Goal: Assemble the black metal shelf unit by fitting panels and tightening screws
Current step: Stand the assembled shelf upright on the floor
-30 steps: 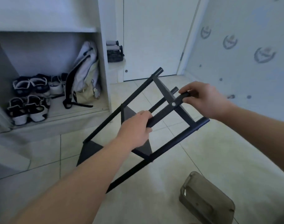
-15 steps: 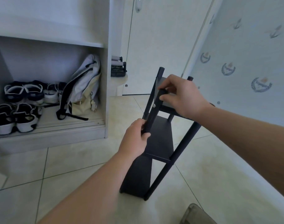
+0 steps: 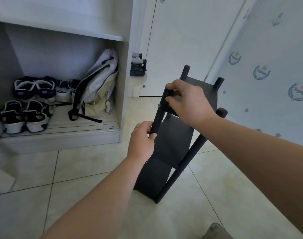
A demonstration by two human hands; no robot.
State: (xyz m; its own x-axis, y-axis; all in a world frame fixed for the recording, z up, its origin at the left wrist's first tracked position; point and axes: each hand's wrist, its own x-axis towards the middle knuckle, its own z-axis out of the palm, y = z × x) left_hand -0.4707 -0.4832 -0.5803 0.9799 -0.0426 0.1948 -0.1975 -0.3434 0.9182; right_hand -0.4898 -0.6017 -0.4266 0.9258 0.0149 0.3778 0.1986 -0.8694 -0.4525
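Note:
The black metal shelf unit [image 3: 171, 144] stands nearly upright on the tiled floor, leaning a little to the right, with three panels between round posts. My left hand [image 3: 143, 138] grips the near left post about halfway up. My right hand [image 3: 187, 99] grips the top of the same post beside the top panel. A silver screw head [image 3: 159, 105] shows on that post just below my right fingers. Three other post tops stick up behind and right of my right hand.
A white cabinet [image 3: 123, 83] at the left holds several shoes [image 3: 26, 114] and a backpack [image 3: 99, 83]. Behind the shelf is a white door [image 3: 185, 40], and a patterned wall [image 3: 268, 66] stands close on the right. A grey-green object [image 3: 216, 232] pokes in at the bottom edge.
The shelf has swung from lying tilted in the air to standing on the floor. Both hands kept their grip on the same post, and the view has risen.

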